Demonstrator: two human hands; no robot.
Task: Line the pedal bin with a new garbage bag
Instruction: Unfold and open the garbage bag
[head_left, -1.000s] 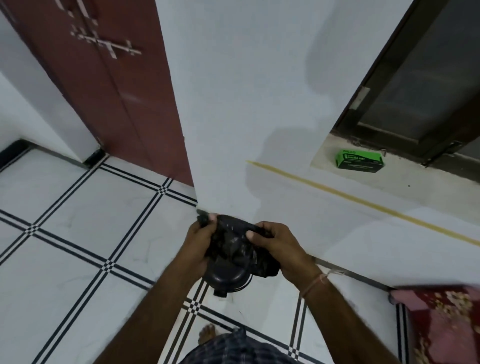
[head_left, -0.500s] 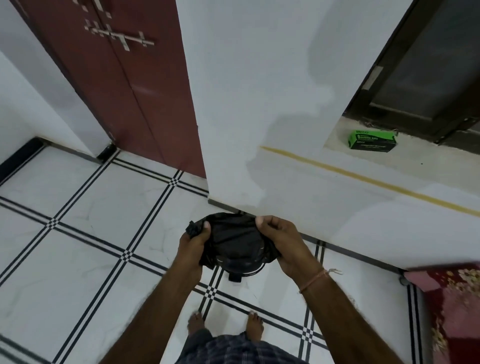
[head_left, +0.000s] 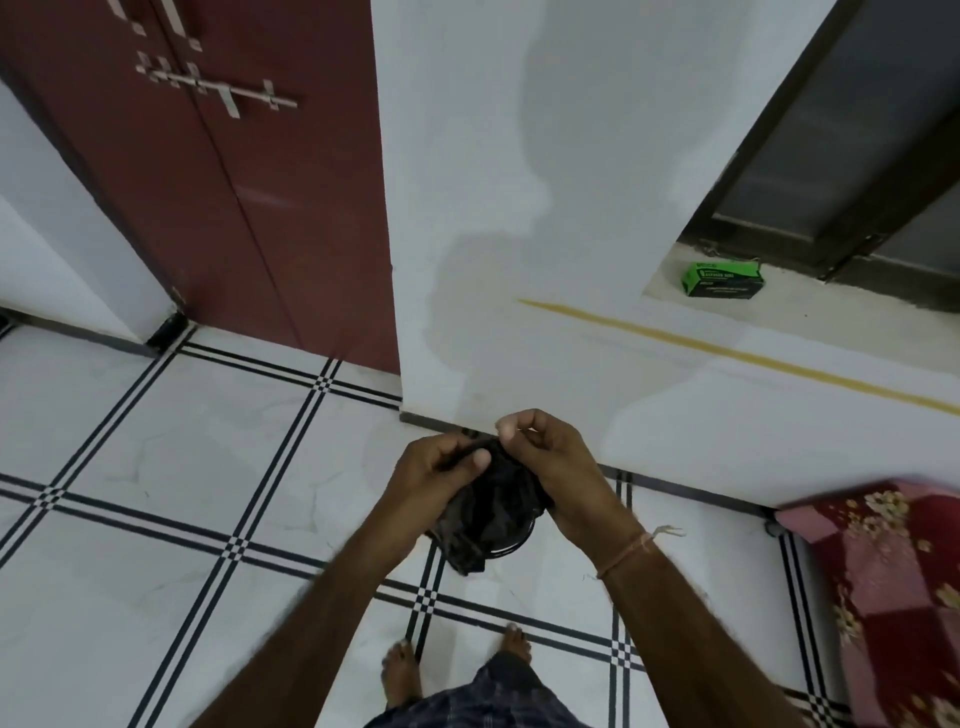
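A crumpled black garbage bag (head_left: 485, 506) hangs between my two hands above the tiled floor. My left hand (head_left: 434, 475) pinches its top edge from the left with the thumb on the plastic. My right hand (head_left: 553, 467) grips the same edge from the right, fingers curled. Directly below the bag, a small round black pedal bin (head_left: 511, 543) stands on the floor; only part of its rim shows past the bag.
A white wall corner (head_left: 467, 260) rises just ahead, with a dark red double door (head_left: 234, 208) to its left. A green box (head_left: 723, 279) lies on a ledge at right. A red floral cloth (head_left: 893, 597) covers something at the right edge. My bare feet (head_left: 402, 675) stand below.
My hands have come closer together and bunched the bag's top edge. The bag now hangs narrower, and the view has tilted up slightly.
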